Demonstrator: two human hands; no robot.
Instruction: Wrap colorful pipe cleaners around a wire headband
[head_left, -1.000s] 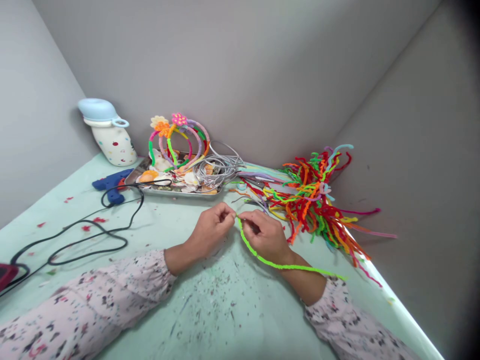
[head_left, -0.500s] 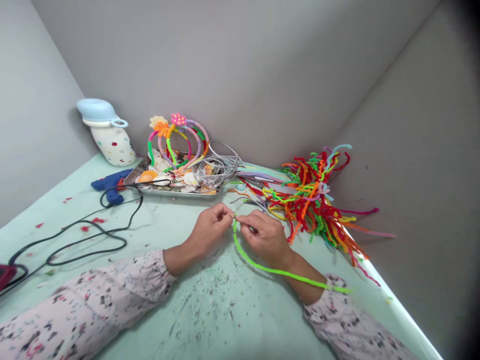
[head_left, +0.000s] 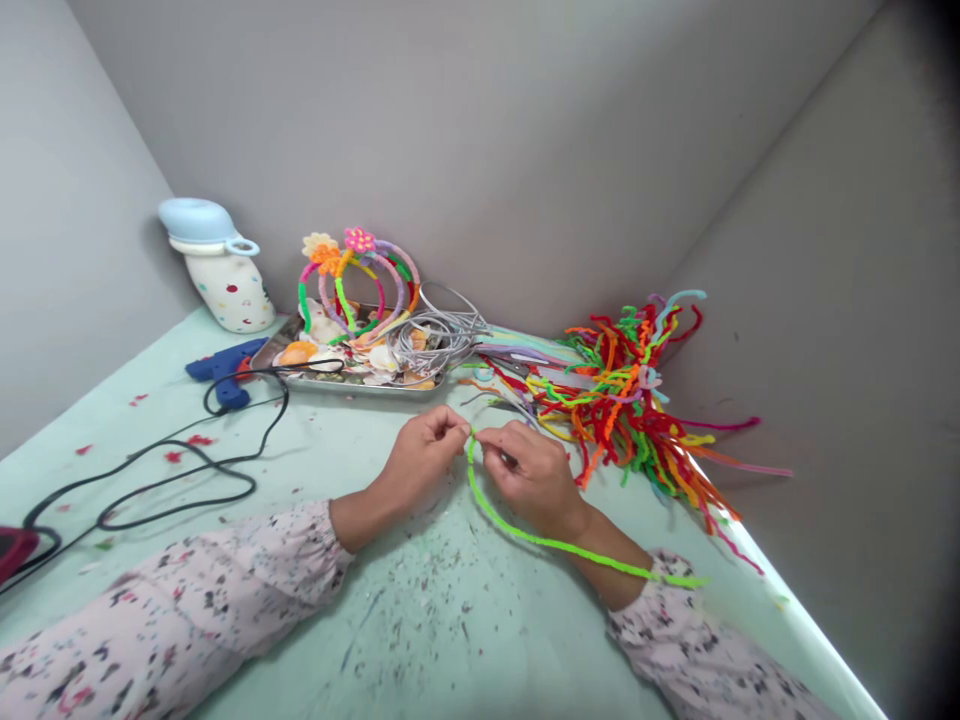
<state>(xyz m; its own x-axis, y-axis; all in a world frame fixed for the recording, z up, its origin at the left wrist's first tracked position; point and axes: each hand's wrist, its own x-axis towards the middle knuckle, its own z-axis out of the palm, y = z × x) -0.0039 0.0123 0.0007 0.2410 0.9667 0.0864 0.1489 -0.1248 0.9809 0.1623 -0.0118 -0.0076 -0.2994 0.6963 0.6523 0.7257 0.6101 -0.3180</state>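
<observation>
A lime green pipe cleaner [head_left: 525, 535] hangs down from my fingertips in a curve, its loose end lying across my right wrist and sleeve. My left hand [head_left: 424, 455] pinches its upper end between thumb and forefinger. Close beside it, my right hand [head_left: 532, 475] is closed with thumb and forefinger at the same end, the fingertips nearly meeting. The very tip is hidden by the fingers. Both hands are held over the middle of the pale green tabletop [head_left: 420, 600], which is speckled with small marks.
Behind my hands stands a metal tray [head_left: 360, 390] of shells, with flower-topped hoops [head_left: 360, 285] and coiled grey wire [head_left: 442, 335]. A heap of coloured pipe cleaners [head_left: 630, 400] lies right. To the left are a blue glue gun [head_left: 229, 368], its black cord [head_left: 202, 450] and a bottle [head_left: 229, 285].
My hands keep nearly the same pinch on the green pipe cleaner. The whole view has shifted very slightly; nothing was let go or taken up.
</observation>
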